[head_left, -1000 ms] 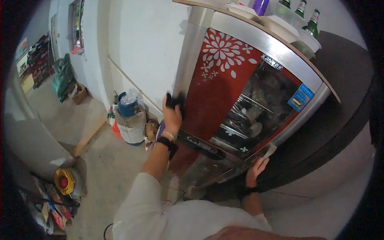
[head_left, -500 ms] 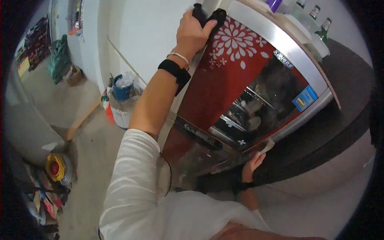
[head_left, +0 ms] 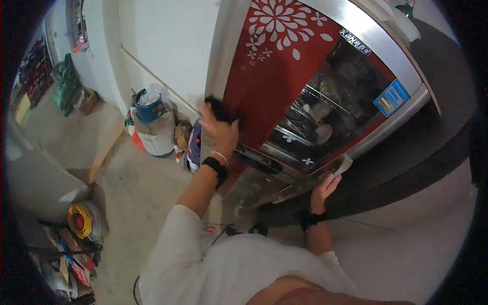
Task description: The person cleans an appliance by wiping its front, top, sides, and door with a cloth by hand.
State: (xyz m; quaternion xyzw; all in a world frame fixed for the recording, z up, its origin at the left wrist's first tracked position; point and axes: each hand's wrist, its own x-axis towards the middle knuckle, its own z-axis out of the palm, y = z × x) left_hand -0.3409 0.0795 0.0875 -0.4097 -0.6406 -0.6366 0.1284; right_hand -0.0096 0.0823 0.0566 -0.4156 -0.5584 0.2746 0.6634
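Observation:
A disinfection cabinet with a red front, white flower pattern and dark glass window stands before me. My left hand presses a black cloth against the left edge of its red panel, near the middle seam. The cloth is blurred and partly hidden by the fingers. Lower right, my right hand is at the cabinet's bottom corner, fingers bent at a pale curved strip. Whether that strip is loose or fixed to the cabinet I cannot tell. Dishes and utensils show dimly through the window.
The cabinet stands by a dark curved counter. Left on the floor are a blue pail on a pale bucket, a green bag, a yellow coil and piled odds and ends. A white wall rises behind.
My left hand has moved down the cabinet's left edge from the top corner with the black cloth. My right hand stays at the lower corner. The view has shifted, so the bottles are mostly out of sight.

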